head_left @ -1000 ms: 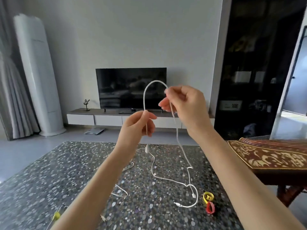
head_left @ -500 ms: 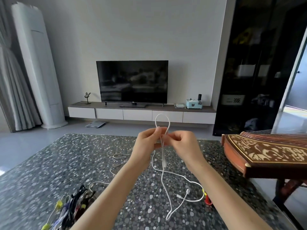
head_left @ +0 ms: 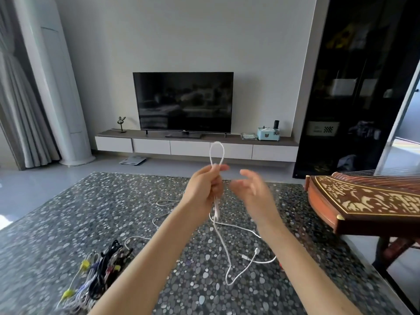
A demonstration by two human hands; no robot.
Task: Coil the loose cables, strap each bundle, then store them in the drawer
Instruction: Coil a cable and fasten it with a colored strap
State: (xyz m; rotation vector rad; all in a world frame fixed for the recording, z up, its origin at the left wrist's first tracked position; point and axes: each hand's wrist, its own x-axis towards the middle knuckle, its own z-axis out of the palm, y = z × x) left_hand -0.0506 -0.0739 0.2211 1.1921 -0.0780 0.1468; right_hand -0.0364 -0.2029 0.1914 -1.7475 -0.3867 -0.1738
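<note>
My left hand (head_left: 205, 187) is closed around a white cable (head_left: 221, 242), held up above the pebble-patterned table (head_left: 68, 223). A small loop of that cable stands above the fist, and the rest hangs down and trails over the tabletop to its plugs. My right hand (head_left: 251, 189) hovers just right of the left, fingers spread, holding nothing and blurred by motion. A second white cable (head_left: 159, 214) lies loose on the table behind my left forearm. A pile of mixed cables (head_left: 100, 273), black, white and with yellow plugs, sits at the near left.
A wooden zither (head_left: 363, 201) on a stand overhangs the table's right side. Behind the table are a TV (head_left: 183, 102) on a low drawer cabinet (head_left: 195, 147), a tall white air conditioner (head_left: 59, 87) at left and a dark glass cabinet (head_left: 354, 87) at right.
Both hands came down from eye level. The big loop was folded into a small one held by the left hand alone, and the right hand let go and opened.
</note>
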